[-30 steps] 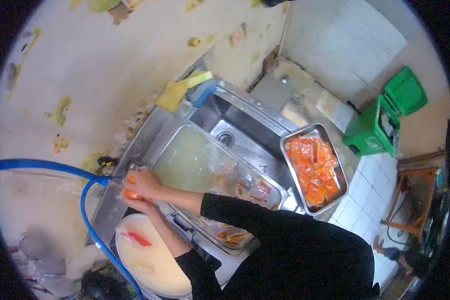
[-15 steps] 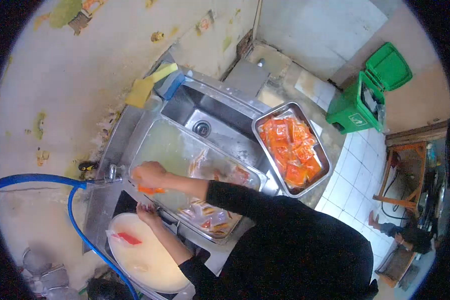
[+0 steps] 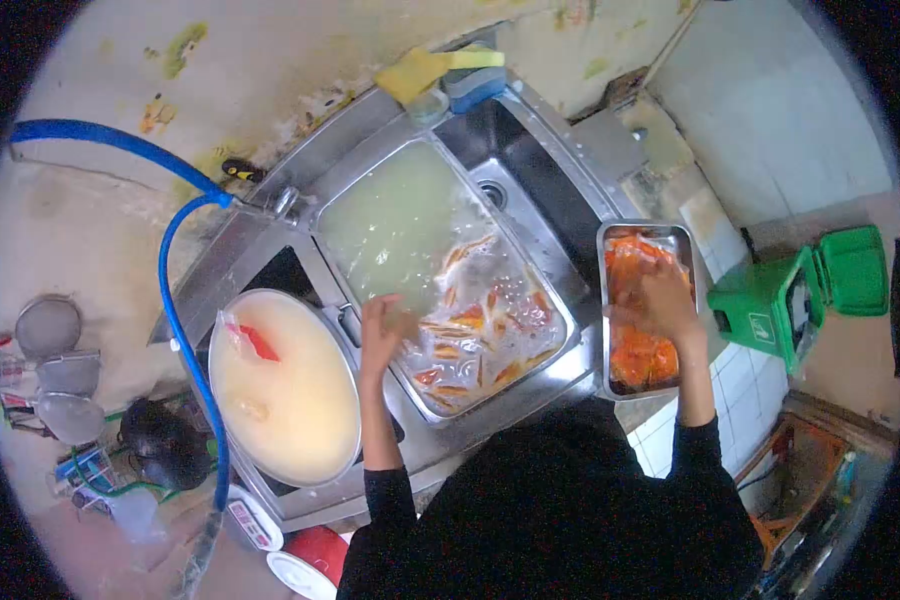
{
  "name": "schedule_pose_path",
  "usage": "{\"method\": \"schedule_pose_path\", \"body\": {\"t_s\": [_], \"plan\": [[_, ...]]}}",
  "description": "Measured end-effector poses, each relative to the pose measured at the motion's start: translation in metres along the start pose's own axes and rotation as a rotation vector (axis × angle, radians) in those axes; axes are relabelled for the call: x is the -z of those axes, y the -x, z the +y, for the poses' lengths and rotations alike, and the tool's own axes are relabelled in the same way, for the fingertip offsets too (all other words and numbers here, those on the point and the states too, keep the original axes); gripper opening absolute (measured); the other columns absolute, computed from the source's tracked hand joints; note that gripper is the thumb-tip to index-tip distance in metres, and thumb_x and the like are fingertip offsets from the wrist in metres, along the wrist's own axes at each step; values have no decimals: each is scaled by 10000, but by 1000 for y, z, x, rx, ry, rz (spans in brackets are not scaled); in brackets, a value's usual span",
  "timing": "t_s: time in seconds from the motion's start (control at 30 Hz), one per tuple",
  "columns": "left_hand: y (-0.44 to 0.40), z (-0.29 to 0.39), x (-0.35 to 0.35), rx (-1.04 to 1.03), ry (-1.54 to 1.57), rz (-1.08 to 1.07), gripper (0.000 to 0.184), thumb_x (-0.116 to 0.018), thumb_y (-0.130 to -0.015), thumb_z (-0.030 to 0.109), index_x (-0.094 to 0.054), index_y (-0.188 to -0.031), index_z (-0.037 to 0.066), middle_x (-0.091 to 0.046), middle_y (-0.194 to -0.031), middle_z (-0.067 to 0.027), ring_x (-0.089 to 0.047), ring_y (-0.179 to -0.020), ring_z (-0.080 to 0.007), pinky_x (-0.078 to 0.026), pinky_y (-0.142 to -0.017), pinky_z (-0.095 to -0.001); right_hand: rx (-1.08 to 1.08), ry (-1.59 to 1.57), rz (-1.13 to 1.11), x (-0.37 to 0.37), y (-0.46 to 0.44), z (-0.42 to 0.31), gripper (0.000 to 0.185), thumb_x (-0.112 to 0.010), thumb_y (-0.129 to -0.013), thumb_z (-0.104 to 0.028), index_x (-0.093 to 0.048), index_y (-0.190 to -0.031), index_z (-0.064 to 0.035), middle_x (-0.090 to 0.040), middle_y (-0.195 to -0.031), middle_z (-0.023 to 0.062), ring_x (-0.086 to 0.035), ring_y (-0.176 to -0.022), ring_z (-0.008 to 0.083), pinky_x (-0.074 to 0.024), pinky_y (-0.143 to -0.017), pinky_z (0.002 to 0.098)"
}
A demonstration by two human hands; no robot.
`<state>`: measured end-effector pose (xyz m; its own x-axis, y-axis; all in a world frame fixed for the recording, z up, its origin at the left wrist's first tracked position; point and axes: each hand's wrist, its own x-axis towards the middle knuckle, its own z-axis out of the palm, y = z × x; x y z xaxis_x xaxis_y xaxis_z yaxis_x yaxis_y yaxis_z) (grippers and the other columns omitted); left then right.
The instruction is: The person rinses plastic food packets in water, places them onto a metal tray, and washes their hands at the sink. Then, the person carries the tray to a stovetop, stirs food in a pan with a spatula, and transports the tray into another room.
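Observation:
My left hand (image 3: pixel 382 335) hovers over the near left edge of a large metal tray (image 3: pixel 320 215) of cloudy water, its fingers apart and holding nothing. Clear packets with orange and brown contents (image 3: pixel 470 318) lie in the water at the tray's near end. Over at the right, my right hand (image 3: pixel 658 300) is over a smaller metal tray (image 3: pixel 604 345) of orange packets (image 3: pixel 642 360). Its fingers look spread and are blurred; no packet shows in its grasp. A round basin (image 3: pixel 300 420) of pale liquid, with a red-marked packet (image 3: pixel 255 340) in it, stands left of my left hand.
An empty sink basin (image 3: pixel 515 165) lies behind the large tray. A blue hose (image 3: pixel 175 300) runs to the tap (image 3: pixel 286 203). Cloths (image 3: pixel 415 75) rest on the back rim. A green bin (image 3: pixel 770 312) stands at right, a scale (image 3: pixel 255 518) at lower left.
My right hand has moved from the large tray across to the tray of orange packets. My left hand has moved over the large tray's edge. The view has turned and shifted.

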<state>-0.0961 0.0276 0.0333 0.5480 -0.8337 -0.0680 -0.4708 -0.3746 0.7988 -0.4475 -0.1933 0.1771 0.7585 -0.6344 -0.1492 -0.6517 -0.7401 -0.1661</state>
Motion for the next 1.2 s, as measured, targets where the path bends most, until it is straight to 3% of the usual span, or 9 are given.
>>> {"method": "schedule_pose_path", "body": {"t_s": [0.17, 0.27, 0.33, 0.43, 0.5, 0.6, 0.8, 0.97, 1.2], "plan": [[31, 38, -21, -88, -262, -157, 656, -707, -641, 262, -419, -1189, 44, -487, -1055, -175, -433, -1011, -321, -312, -917, -412, 304, -616, -151, -83, -67, -62, 637, -741, -570, -369, -547, -1144, -171, -562, -1039, 97, -499, -979, 308, -391, -819, 469], [50, 31, -48, 117, -366, -276, 853, -741, -600, 202, -275, -1300, 63, -390, -1199, -209, -340, -1141, -338, -296, -947, -437, 393, -281, 18, -149, -87, -130, 713, -733, -575, -321, -465, -1221, -181, -578, -981, 143, -529, -982, 326, -411, -819, 489], [56, 10, -68, 60, -431, -133, 818, -710, -612, 154, -277, -1295, 39, -454, -1121, -222, -422, -1087, -332, -356, -897, -438, 443, -348, -36, -191, -105, -159, 671, -719, -595, -300, -473, -1204, -163, -586, -948, 162, -539, -974, 330, -424, -806, 492], [50, -47, -91, 206, -194, -22, 690, -669, -637, 128, -339, -1233, 20, -530, -960, -197, -524, -883, -311, -432, -763, -400, 65, -335, -338, -242, -133, -180, 458, -668, -640, -242, -557, -1065, -112, -594, -896, 179, -553, -927, 347, -448, -766, 468], [41, -52, -91, 239, -151, 50, 606, -645, -651, 114, -383, -1187, 8, -566, -868, -181, -571, -764, -298, -468, -683, -375, 381, -286, -160, -263, -153, -175, 280, -608, -675, -199, -598, -921, -67, -600, -881, 166, -564, -896, 343, -456, -750, 450], [12, -58, -82, 93, -127, 210, 406, -631, -719, 174, -462, -1045, 2, -563, -939, -166, -561, -852, -293, -450, -743, -359, 304, -354, -182, -208, -172, -185, 243, -579, -685, -192, -622, -890, -69, -599, -881, 158, -574, -871, 330, -459, -743, 430], [-34, 10, 15, -150, 117, 65, 549, -626, -735, 270, -438, -1163, -18, -516, -1019, -212, -504, -966, -334, -393, -845, -375, 304, -554, -251, -143, -228, -195, 311, -568, -764, -346, -621, -963, -114, -600, -908, 181, -578, -890, 323, -457, -762, 446], [-63, 3, 49, 201, -88, 230, 663, -609, -786, 304, -318, -1302, 5, -370, -1278, -186, -346, -1207, -273, -270, -997, -345, 363, -504, -233, -118, -269, -216, 327, -567, -768, -364, -618, -987, -126, -598, -948, 170, -579, -895, 320, -459, -777, 441], [-105, -4, 58, 263, 996, 459, 644, -459, -827, 508, -347, -1295, 80, -334, -1336, -83, -319, -1223, -226, -253, -999, -372, 584, -736, -272, -75, -310, -249, 318, -586, -760, -370, -644, -919, -102, -637, -809, 132, -603, -766, 313, -452, -711, 385]]}}
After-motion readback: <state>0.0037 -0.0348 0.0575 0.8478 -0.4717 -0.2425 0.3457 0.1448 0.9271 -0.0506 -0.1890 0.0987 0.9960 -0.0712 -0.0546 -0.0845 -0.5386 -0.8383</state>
